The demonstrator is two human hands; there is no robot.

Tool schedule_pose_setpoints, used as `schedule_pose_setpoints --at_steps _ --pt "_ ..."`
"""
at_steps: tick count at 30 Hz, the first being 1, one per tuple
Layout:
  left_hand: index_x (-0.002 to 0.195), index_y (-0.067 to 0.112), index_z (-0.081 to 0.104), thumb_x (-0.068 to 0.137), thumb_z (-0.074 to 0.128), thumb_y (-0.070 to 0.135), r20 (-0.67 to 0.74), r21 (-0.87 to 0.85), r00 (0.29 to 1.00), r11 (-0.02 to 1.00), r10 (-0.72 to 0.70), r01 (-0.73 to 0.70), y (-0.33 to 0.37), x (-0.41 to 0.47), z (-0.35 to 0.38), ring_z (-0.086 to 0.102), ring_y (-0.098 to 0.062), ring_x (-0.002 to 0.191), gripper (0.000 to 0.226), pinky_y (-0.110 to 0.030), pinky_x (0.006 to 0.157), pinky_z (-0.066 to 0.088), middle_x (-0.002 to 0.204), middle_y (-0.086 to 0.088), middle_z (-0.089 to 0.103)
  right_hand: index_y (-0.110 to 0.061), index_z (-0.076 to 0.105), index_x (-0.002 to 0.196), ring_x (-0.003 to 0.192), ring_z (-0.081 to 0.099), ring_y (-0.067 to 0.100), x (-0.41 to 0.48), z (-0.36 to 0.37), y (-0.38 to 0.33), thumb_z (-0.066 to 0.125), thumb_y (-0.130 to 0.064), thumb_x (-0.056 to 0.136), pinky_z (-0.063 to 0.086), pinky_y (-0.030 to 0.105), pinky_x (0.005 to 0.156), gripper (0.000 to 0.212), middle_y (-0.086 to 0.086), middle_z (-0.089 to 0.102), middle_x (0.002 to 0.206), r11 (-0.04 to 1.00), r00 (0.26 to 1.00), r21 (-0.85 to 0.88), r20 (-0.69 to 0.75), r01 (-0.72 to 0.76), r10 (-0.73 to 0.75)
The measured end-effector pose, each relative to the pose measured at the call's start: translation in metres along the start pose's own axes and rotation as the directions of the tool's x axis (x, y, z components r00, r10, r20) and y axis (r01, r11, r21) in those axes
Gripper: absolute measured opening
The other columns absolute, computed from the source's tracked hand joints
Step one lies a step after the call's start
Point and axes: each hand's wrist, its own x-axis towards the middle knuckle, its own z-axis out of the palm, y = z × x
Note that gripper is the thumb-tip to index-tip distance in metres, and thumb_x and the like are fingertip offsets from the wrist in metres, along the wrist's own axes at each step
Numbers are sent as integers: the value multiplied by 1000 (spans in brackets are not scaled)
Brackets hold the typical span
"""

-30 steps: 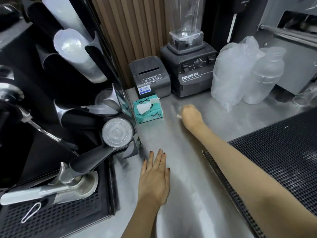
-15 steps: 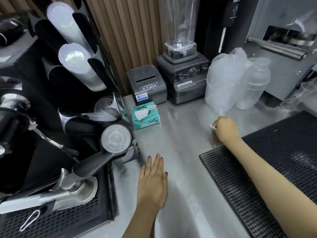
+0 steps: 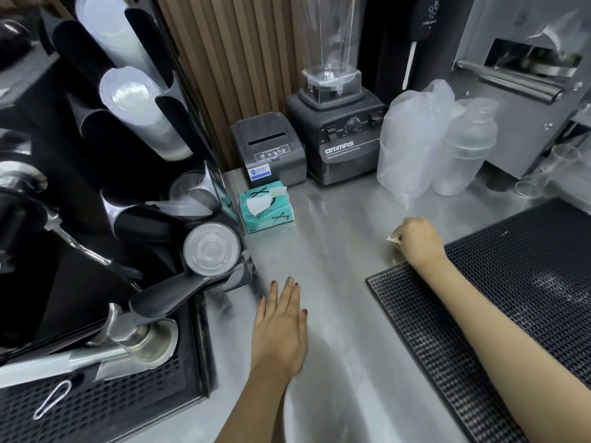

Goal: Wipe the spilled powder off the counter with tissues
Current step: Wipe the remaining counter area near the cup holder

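My right hand [image 3: 417,241] is closed on a small white tissue [image 3: 392,239] and presses it on the steel counter [image 3: 335,238], just beyond the far corner of the black drip mat [image 3: 499,302]. Only a corner of the tissue shows past the fingers. My left hand [image 3: 279,327] lies flat, palm down, fingers together, on the counter near its front left. A teal tissue box [image 3: 267,207] with a sheet sticking up stands at the back left of the counter. A faint pale smear of powder [image 3: 396,259] lies beside my right wrist.
A grey receipt printer [image 3: 267,145] and a blender [image 3: 335,123] stand against the back wall. A bagged stack of plastic cups [image 3: 406,148] and a clear shaker [image 3: 463,148] stand at the right. A cup and lid dispenser [image 3: 144,155] and a drip tray [image 3: 96,394] border the left.
My right hand swept the tissue from near the tissue box rightward across the counter to the drip mat's corner, then held there. My left hand stayed flat in place.
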Motion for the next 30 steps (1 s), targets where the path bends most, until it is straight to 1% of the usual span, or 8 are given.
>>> schedule_pose_setpoints --at_steps 4,9,11,14,18,26,28,30 --pt "149 24 0 88 -8 42 -3 5 1000 1000 -5 5 -2 -1 -2 -14 -13 143 64 -29 113 -10 155 13 -10 -2 65 80 93 59 35 -22 3 -35 44 -17 83 46 36 76 27 23 62 95 975 964 27 148 219 -221" --pt "149 24 1 99 9 33 -17 4 1000 1000 -13 13 1 -1 -4 -14 -13 143 52 -29 113 -10 156 13 -9 -8 60 65 87 57 29 -70 6 -74 47 -16 82 46 33 70 23 13 60 78 790 747 150 258 595 -612" --pt "149 24 1 99 9 33 -11 9 1000 1000 -11 11 0 -1 -3 -14 -13 143 52 -29 113 -10 156 13 -8 -9 72 84 97 57 28 -48 12 -61 58 -16 84 46 33 77 15 8 66 94 818 794 104 197 566 -574" --pt "149 24 1 93 2 36 -17 22 1000 1000 -8 8 -1 -1 -2 -13 -13 143 57 -28 112 -11 156 13 -8 -5 68 104 103 58 33 18 15 -34 55 -17 88 45 34 84 23 15 63 108 963 964 -45 34 265 -263" --pt "149 24 2 100 13 32 -20 5 1000 1000 -11 12 0 -1 -4 -13 -13 143 51 -28 113 -10 156 13 -7 4 64 106 105 56 37 66 10 -40 51 -4 88 45 39 86 24 22 62 109 990 994 -117 -60 85 -92" --pt "149 24 2 100 13 32 -11 -8 1000 1000 -11 11 1 -1 -3 -12 -14 143 51 -31 117 -6 156 12 -7 2 62 98 99 60 33 -43 28 -94 46 -13 92 49 37 81 22 20 62 104 926 920 23 108 378 -378" --pt "149 23 2 100 13 32 -5 -11 1000 1000 -12 12 0 -2 -4 -12 -14 143 51 -31 117 -6 156 11 -7 -6 65 81 78 64 28 -109 20 -90 66 -13 76 52 29 66 9 12 65 82 860 857 -5 90 510 -507" --pt "149 23 2 100 13 32 -5 -12 1000 1000 -15 15 0 -2 -3 -12 -14 143 51 -31 117 -5 156 11 -7 -11 61 52 55 58 14 -167 12 -82 84 -13 40 44 18 47 26 0 57 54 835 833 -9 85 550 -547"
